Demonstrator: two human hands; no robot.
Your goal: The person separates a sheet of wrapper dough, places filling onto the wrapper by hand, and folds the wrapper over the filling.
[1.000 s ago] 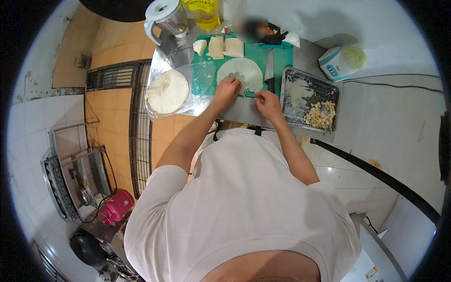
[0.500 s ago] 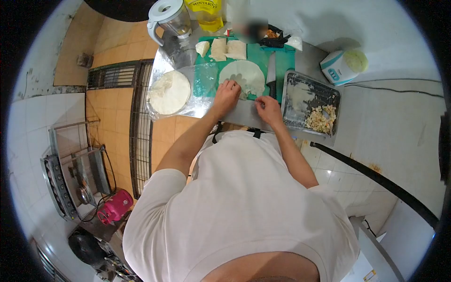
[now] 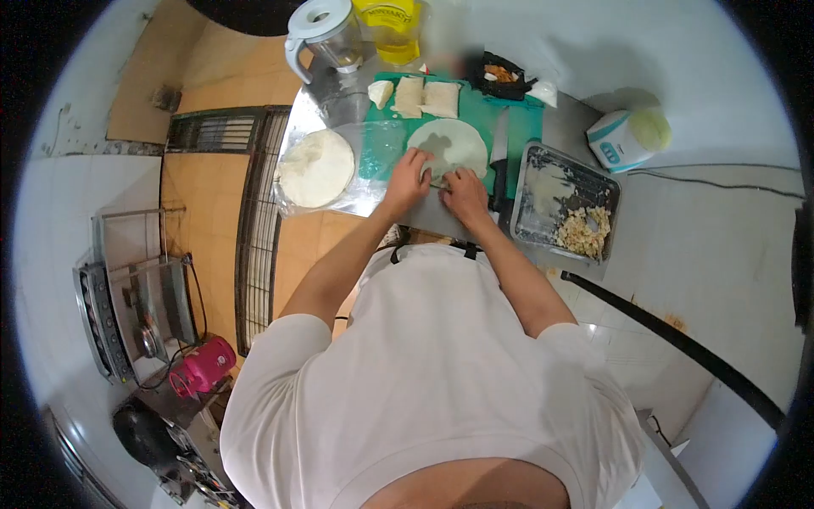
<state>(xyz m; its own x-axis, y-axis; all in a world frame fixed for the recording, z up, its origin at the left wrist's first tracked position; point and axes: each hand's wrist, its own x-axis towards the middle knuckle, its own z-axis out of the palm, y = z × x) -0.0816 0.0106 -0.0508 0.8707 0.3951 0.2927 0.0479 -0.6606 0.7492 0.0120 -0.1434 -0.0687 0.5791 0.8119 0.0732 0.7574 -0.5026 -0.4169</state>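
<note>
In the upper middle of the frame, a pale dough round (image 3: pixel 454 140) lies on the green board (image 3: pixel 479 109), its lower edge apparently placed within reach of both hands. The left hand (image 3: pixel 409 180) and right hand (image 3: pixel 464 197) curl at that edge; whether they pinch it cannot be told. A knife (image 3: pixel 501 136) lies with its handle toward the person, and a tray (image 3: pixel 527 219) of chopped mixture (image 3: pixel 582 233) sits rightward, presumably for easy access.

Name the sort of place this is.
Likely a kitchen, home or commercial unclear: a round dough-like sheet on a green cutting board, a knife beside it, and a pink gas cylinder.
</note>
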